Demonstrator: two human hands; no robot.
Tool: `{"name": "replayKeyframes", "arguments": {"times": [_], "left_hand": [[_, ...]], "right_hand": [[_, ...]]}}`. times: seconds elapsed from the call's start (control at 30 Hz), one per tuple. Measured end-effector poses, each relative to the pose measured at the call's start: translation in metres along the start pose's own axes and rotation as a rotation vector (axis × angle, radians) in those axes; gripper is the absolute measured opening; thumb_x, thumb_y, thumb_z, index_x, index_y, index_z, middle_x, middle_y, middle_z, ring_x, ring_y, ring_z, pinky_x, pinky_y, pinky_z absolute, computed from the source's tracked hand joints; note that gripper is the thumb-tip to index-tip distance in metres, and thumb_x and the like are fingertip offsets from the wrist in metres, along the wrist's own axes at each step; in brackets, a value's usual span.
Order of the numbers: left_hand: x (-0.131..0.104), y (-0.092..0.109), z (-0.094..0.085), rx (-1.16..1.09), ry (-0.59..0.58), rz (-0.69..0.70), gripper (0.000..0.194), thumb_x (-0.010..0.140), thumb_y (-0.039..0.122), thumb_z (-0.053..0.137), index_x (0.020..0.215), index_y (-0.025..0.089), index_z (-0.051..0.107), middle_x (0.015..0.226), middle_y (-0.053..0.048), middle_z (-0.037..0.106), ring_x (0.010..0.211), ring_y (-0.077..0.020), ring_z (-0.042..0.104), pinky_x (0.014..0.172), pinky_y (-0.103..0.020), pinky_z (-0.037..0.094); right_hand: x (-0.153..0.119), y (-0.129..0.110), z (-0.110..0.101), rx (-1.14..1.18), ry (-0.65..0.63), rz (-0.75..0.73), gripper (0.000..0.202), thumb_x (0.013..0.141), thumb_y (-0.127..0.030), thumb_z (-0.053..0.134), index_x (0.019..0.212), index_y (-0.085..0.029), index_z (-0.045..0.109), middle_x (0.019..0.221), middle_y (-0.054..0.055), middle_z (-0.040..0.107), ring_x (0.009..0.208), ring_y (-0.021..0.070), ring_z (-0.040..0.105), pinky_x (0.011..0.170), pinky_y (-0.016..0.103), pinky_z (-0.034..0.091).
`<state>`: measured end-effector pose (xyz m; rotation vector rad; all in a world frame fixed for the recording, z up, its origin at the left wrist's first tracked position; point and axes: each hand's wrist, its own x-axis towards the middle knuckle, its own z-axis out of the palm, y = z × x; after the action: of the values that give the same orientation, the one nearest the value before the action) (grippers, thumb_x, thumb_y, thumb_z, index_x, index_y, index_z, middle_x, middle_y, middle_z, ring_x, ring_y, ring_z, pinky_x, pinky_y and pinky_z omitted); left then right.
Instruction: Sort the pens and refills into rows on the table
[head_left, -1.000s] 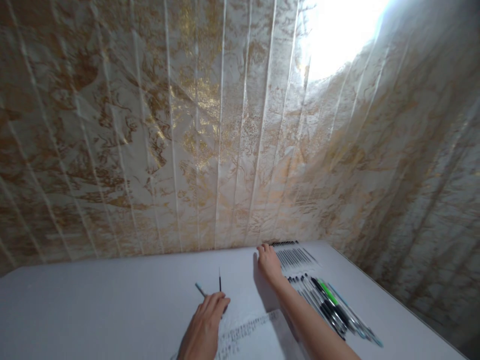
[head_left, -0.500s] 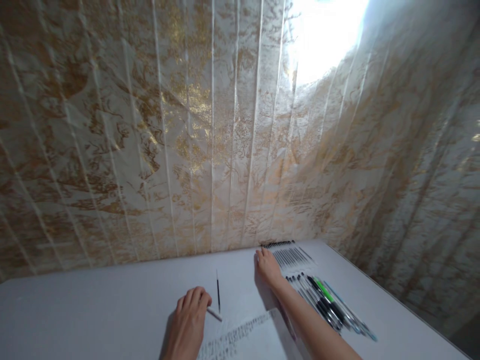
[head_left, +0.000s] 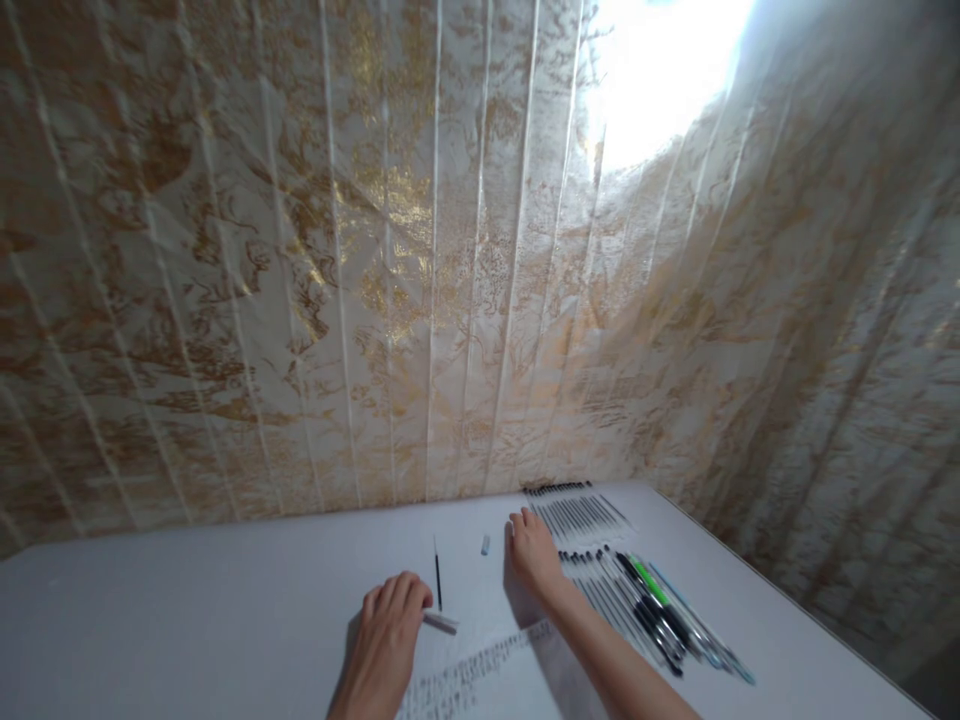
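Observation:
My left hand (head_left: 390,635) has its fingers curled around one end of a pale, slim pen-like piece (head_left: 441,622). Just beyond its tip, a thin black refill (head_left: 439,580) lies on the white table. Palm down, my right hand (head_left: 534,550) rests left of the rows of pens, its fingers bent; whether anything is under them is hidden. A small pale blue-grey piece (head_left: 485,545) lies to the left of my right hand. Below both hands is a sheet of paper with writing (head_left: 480,680).
A row of thin refills (head_left: 577,515) lies at the back right. Nearer are several clear pens (head_left: 611,600), black pens and a green one (head_left: 649,580). A patterned, shiny curtain (head_left: 450,300) hangs behind the table (head_left: 187,620).
The small pale piece now shows beside my right hand, which has drawn slightly nearer. My left hand and the piece it holds have shifted a little right, and the piece lies flatter.

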<state>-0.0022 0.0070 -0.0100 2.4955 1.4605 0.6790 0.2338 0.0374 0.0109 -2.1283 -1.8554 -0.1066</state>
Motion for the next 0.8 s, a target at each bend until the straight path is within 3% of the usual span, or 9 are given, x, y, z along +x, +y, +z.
{"name": "replayKeyframes", "arguments": {"times": [0.13, 0.27, 0.37, 0.5, 0.7, 0.8], "left_hand": [[0.001, -0.002, 0.002, -0.069, 0.034, 0.004, 0.027, 0.092, 0.005, 0.038, 0.088, 0.022, 0.058, 0.092, 0.000, 0.064, 0.090, -0.0172, 0.058, 0.088, -0.036, 0.035], [0.000, -0.003, -0.001, -0.110, 0.064, -0.031, 0.026, 0.092, 0.006, 0.036, 0.091, 0.022, 0.057, 0.093, -0.001, 0.066, 0.090, -0.0179, 0.059, 0.088, -0.035, 0.037], [-0.003, -0.002, -0.004, -0.101, 0.083, -0.072, 0.030, 0.091, 0.003, 0.033, 0.093, 0.022, 0.056, 0.094, -0.002, 0.067, 0.089, -0.0184, 0.060, 0.088, -0.034, 0.038], [-0.004, 0.000, -0.005, -0.089, 0.081, -0.109, 0.034, 0.089, 0.001, 0.031, 0.096, 0.021, 0.057, 0.095, -0.004, 0.068, 0.090, -0.0191, 0.060, 0.087, -0.035, 0.039], [0.001, -0.003, -0.003, -0.127, 0.069, -0.161, 0.029, 0.092, 0.010, 0.030, 0.094, 0.020, 0.057, 0.096, -0.007, 0.069, 0.091, -0.0224, 0.062, 0.086, -0.038, 0.042], [0.002, -0.010, 0.000, -0.217, 0.116, -0.185, 0.026, 0.092, 0.016, 0.031, 0.096, 0.022, 0.056, 0.098, -0.008, 0.070, 0.092, -0.0236, 0.064, 0.085, -0.040, 0.044]], "right_hand": [[-0.013, -0.005, 0.007, 0.017, -0.027, 0.010, 0.029, 0.087, -0.009, 0.043, 0.104, -0.009, 0.066, 0.110, 0.019, 0.064, 0.103, 0.0272, 0.059, 0.091, 0.034, 0.041], [-0.027, -0.017, 0.010, 0.067, -0.016, -0.054, 0.037, 0.089, -0.012, 0.043, 0.122, -0.014, 0.060, 0.130, 0.014, 0.058, 0.122, 0.0219, 0.051, 0.102, 0.027, 0.035], [-0.021, -0.015, 0.004, 0.018, 0.011, -0.008, 0.039, 0.090, -0.015, 0.044, 0.127, -0.012, 0.057, 0.138, 0.017, 0.052, 0.130, 0.0268, 0.044, 0.105, 0.035, 0.032], [-0.015, -0.006, -0.002, -0.069, -0.020, 0.103, 0.033, 0.088, -0.016, 0.049, 0.118, -0.008, 0.061, 0.133, 0.023, 0.054, 0.122, 0.0342, 0.050, 0.099, 0.046, 0.036], [-0.038, -0.026, -0.007, 0.057, 0.005, -0.063, 0.035, 0.089, -0.012, 0.047, 0.122, -0.015, 0.060, 0.133, 0.015, 0.056, 0.122, 0.0256, 0.051, 0.099, 0.036, 0.040], [-0.041, -0.049, -0.017, 0.083, 0.002, -0.127, 0.026, 0.088, -0.014, 0.050, 0.108, -0.016, 0.066, 0.117, 0.012, 0.067, 0.111, 0.0249, 0.058, 0.094, 0.035, 0.044]]}}
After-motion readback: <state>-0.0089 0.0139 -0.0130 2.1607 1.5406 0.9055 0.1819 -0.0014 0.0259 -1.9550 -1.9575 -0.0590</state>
